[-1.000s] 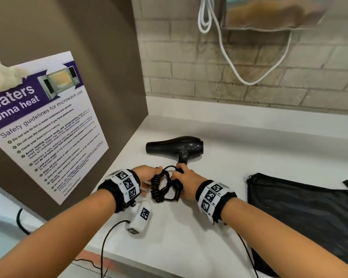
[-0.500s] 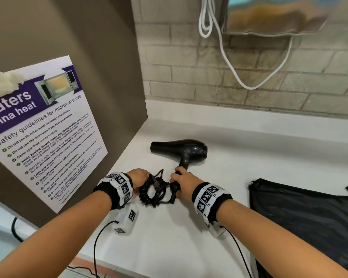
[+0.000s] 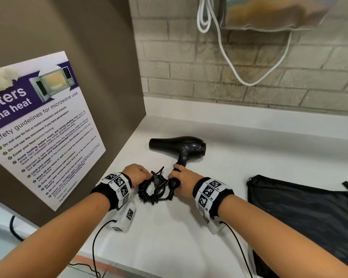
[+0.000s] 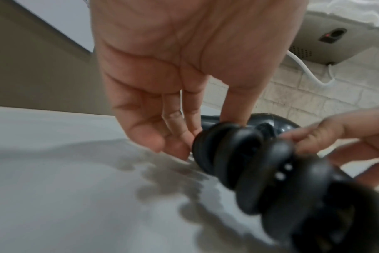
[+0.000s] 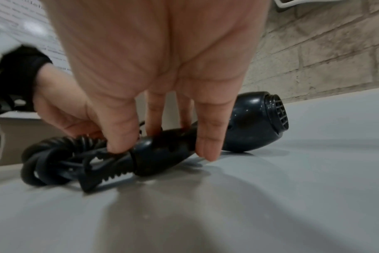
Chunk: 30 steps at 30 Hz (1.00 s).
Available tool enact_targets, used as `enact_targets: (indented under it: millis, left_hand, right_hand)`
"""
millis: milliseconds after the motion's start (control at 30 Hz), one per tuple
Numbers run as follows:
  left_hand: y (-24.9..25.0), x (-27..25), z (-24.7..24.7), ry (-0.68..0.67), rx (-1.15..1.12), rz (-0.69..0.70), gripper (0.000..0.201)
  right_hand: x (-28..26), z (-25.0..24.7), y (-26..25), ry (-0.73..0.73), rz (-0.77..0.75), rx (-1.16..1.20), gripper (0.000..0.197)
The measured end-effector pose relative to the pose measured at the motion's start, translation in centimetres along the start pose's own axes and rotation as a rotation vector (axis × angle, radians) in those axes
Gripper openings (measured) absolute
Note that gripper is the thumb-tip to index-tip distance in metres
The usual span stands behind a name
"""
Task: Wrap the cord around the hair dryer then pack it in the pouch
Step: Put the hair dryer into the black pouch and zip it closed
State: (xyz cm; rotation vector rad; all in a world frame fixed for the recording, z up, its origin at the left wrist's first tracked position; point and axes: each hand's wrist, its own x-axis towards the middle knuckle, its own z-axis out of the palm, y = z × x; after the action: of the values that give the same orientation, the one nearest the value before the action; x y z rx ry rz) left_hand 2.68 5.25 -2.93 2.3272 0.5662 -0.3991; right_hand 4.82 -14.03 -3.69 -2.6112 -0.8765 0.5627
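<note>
A black hair dryer [image 3: 181,147] lies on its side on the white counter [image 3: 239,149], nozzle pointing left, handle toward me. Its black coiled cord [image 3: 149,190] is bunched at the handle's end. My right hand [image 3: 181,177] grips the handle [image 5: 162,145] from above, fingers behind it and thumb at the cord end. My left hand [image 3: 137,173] pinches the coiled cord [image 4: 227,154] with fingertips and thumb, just left of the right hand. The black pouch [image 3: 301,213] lies flat on the counter to the right, apart from both hands.
A brown panel [image 3: 68,77] with a microwave safety poster [image 3: 38,127] stands along the left. A brick wall [image 3: 249,77] runs behind, with a white cable [image 3: 229,63] hanging from a wall unit. The counter's front edge [image 3: 129,265] is near my forearms.
The cord bundle has dropped lower and spread onto the counter beside the handle. Both hands stay on cord and handle with little shift.
</note>
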Motion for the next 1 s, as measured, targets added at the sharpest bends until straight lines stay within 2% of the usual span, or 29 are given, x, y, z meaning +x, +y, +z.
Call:
enact_targets:
  millis: [100, 200, 267, 367, 433, 500, 567, 633, 767, 833, 933, 967, 1000]
  left_hand:
    - [0.3, -0.3, -0.5, -0.003, 0.019, -0.034, 0.025]
    - [1.1, -0.9, -0.6, 0.063, 0.158, 0.005, 0.042]
    - [2.6, -1.8, -0.2, 0.152, 0.155, 0.098, 0.043]
    - [6.0, -4.0, 1.8, 0.219, -0.017, 0.276, 0.032]
    - [8.5, -5.4, 3.9, 0.137, -0.073, 0.380, 0.029]
    - [10.8, -6.3, 6.2, 0.016, -0.112, 0.426, 0.032]
    - [12.8, -6.9, 8.6, -0.121, -0.152, 0.418, 0.035]
    - [14.3, -7.1, 11.2, -0.225, -0.094, 0.393, 0.039]
    - [16.6, -7.3, 16.3, -0.380, -0.058, 0.290, 0.055]
    - [17.0, -6.8, 17.3, -0.423, -0.140, 0.237, 0.058]
    - [18.3, -6.7, 19.5, -0.465, -0.253, 0.204, 0.041]
    - [18.6, -6.6, 20.1, -0.455, -0.269, 0.196, 0.042]
    - [18.7, -6.4, 20.4, -0.444, -0.286, 0.174, 0.054]
  right_hand:
    - [-1.0, -0.7, 0.3, 0.010, 0.014, 0.010, 0.057]
    - [-2.3, -1.9, 1.2, 0.025, 0.075, 0.036, 0.051]
    - [-3.5, -3.0, 2.4, 0.041, 0.134, 0.042, 0.046]
    - [-5.8, -4.5, 5.0, 0.078, 0.263, 0.026, 0.045]
    - [-7.9, -5.5, 7.3, 0.091, 0.368, 0.020, 0.044]
    - [-10.4, -6.3, 9.5, 0.099, 0.467, 0.030, 0.044]
    - [-13.0, -6.9, 11.9, 0.095, 0.562, 0.023, 0.045]
    - [-15.6, -7.1, 14.2, 0.078, 0.647, -0.004, 0.048]
    - [-19.7, -6.4, 18.2, 0.071, 0.828, -0.054, 0.062]
    - [-20.0, -6.2, 19.2, 0.063, 0.863, -0.049, 0.076]
    - [-21.7, -5.3, 20.9, 0.019, 0.897, -0.021, 0.094]
    - [-22.1, -4.9, 21.2, 0.022, 0.911, -0.029, 0.097]
    - [-22.3, -4.7, 21.3, 0.031, 0.911, -0.033, 0.097]
